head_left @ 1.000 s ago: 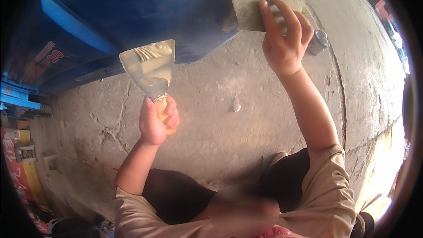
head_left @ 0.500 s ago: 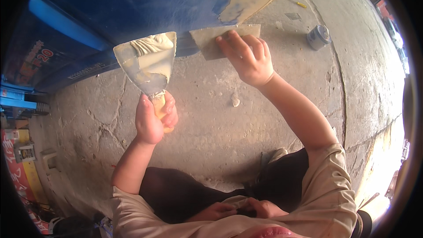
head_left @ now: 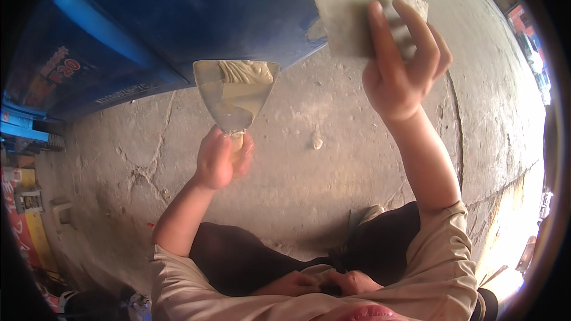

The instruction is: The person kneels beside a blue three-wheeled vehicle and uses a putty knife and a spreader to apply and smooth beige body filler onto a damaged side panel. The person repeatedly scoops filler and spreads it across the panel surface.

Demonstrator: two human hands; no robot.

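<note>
Fingers (head_left: 383, 35), your right hand (head_left: 401, 77): set apart across the near face of a thin grey plate (head_left: 348, 21), holding it; thumb hidden from view.
Plate: one, flat, straight-edged, tilted, at upper right, in front of the blue panel's (head_left: 178, 18) right-hand end; whether the two touch cannot be told.
Your left hand (head_left: 221, 160): closed round the pale yellow handle (head_left: 237, 141) of a putty knife (head_left: 229, 110).
Putty knife: one, wide flaring blade, pointing away from you, left of the plate and apart from it.
Paste (head_left: 247, 72): cream, in a ridged band near the blade's far edge, with a smoother smear below.
Blue panel: large, glossy, across the top, with a lighter blue strip (head_left: 98, 21) at left.
Concrete floor (head_left: 291, 190): grey, cracked, beneath both your hands.
Your trousers (head_left: 238, 255): dark; sleeves (head_left: 440, 238), beige.
</note>
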